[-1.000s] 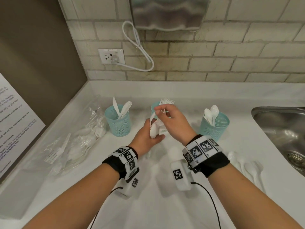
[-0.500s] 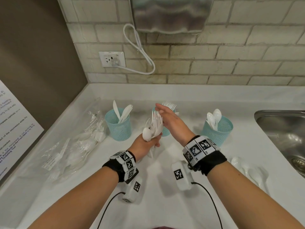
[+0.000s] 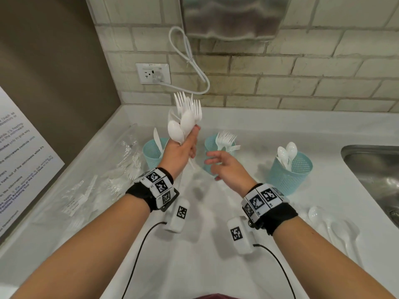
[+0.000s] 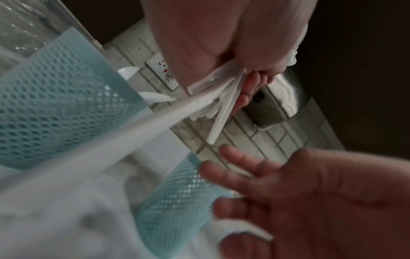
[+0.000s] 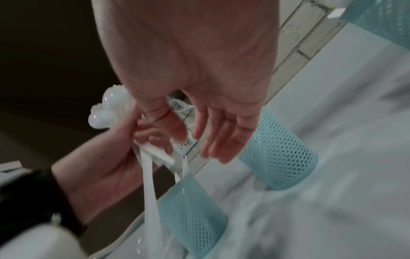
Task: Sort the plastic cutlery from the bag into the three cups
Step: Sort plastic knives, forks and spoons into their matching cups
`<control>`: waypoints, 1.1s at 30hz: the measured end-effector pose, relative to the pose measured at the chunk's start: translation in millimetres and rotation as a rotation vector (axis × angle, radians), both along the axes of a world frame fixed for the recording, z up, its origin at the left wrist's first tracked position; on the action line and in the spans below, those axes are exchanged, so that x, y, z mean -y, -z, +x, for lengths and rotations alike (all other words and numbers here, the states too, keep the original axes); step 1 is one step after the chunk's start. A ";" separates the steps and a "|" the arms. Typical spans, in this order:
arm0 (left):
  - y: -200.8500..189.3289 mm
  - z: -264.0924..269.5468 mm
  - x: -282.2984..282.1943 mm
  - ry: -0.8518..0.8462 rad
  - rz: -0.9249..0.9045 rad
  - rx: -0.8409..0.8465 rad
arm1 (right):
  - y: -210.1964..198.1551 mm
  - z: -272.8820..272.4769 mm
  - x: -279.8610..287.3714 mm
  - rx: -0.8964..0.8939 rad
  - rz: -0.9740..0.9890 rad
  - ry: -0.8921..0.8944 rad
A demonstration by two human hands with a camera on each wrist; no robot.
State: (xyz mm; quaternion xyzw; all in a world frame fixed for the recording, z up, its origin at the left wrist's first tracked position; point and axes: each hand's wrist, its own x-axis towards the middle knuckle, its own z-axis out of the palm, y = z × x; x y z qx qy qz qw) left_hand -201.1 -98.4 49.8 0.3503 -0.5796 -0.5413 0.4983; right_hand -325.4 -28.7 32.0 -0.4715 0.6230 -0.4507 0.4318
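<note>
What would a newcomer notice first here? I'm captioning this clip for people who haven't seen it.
The left hand grips a raised bunch of white forks and spoons in front of the tiled wall. Below stand three teal mesh cups on the white counter, and the right hand hovers open beside the middle one.
</note>
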 end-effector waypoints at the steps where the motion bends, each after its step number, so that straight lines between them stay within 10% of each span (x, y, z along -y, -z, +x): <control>1: -4.9 1.0 0.7 0.005 -0.015 -0.035 | 1.7 4.1 -1.3 -0.017 0.036 -0.091; 8: -20.6 0.4 -10.0 0.022 0.006 -0.140 | 6.7 30.6 7.9 0.173 -0.045 -0.187; 14: -36.1 18.1 0.4 -0.032 -0.025 -0.131 | 24.9 14.5 3.3 -0.078 0.064 -0.279; 33: 4.2 38.5 -20.9 0.188 0.013 0.050 | -64.4 22.0 24.7 0.126 -0.359 0.082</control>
